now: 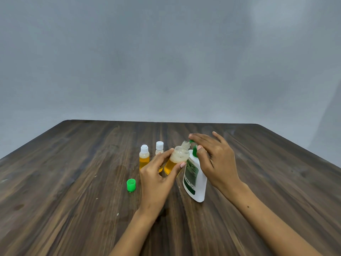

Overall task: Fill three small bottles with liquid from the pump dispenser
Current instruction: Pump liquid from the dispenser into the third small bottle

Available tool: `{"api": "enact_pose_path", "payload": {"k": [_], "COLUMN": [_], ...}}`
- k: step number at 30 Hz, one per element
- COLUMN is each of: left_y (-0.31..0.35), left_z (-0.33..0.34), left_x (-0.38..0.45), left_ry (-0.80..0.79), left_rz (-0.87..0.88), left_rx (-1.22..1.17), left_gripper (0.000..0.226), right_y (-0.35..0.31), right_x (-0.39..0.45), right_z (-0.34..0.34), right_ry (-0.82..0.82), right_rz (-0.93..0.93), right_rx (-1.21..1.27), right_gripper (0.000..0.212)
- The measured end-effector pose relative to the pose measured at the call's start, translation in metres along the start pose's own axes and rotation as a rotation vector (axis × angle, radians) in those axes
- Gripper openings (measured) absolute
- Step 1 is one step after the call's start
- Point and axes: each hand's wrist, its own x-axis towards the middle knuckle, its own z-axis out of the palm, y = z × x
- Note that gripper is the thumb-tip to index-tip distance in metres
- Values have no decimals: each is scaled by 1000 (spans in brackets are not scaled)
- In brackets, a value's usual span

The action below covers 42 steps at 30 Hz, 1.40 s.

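A green cap [131,185] lies on the table [73,172], left of the dispenser [194,179]. Two white-capped bottles of amber liquid, one [144,156] nearer and one [159,149] farther, stand upright left of the dispenser. An uncapped bottle [177,159], tilted with foam above its amber liquid, is gripped by the left hand [158,174], its mouth held against the dispenser's green nozzle. The pump head is pressed by the right hand [214,159], fingers extended over it.
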Motion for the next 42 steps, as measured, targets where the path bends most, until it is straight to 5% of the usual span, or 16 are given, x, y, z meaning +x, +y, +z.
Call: {"api": "enact_pose_path", "payload": {"k": [42], "left_y": [0], "left_z": [-1], "left_x": [0], "left_ry": [-13], "left_rz": [17], "left_rx": [19], "left_gripper": [40], "right_y": [3], "right_x": [1], "right_z": [3], "right_ry": [26], "right_rz": [-30], "right_rx": [13], "right_gripper": [44]}}
